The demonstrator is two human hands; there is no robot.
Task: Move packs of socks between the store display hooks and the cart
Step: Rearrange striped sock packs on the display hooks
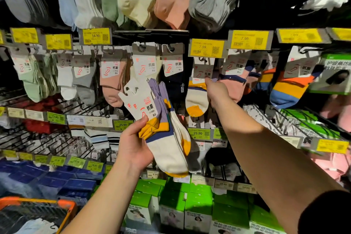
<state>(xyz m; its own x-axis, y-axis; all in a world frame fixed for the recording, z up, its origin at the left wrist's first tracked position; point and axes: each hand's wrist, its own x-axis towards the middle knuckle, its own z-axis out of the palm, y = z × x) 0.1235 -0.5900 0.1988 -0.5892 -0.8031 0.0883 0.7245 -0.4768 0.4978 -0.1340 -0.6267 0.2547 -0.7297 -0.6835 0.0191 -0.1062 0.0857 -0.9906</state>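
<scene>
Your left hand (133, 144) grip holds sock packs (161, 129); right hand (216, 91) pinches hanging pack (199, 91) on hook. Risk: tugging tears card, or left bundle slips.

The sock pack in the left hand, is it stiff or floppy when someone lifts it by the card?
Probably floppy below: the socks of the sock pack hang and fan out under the left hand. The white card header looks flat, so likely stiffer, though it may bend. The pack seems light, since a thumb-and-finger hold carries it.
</scene>
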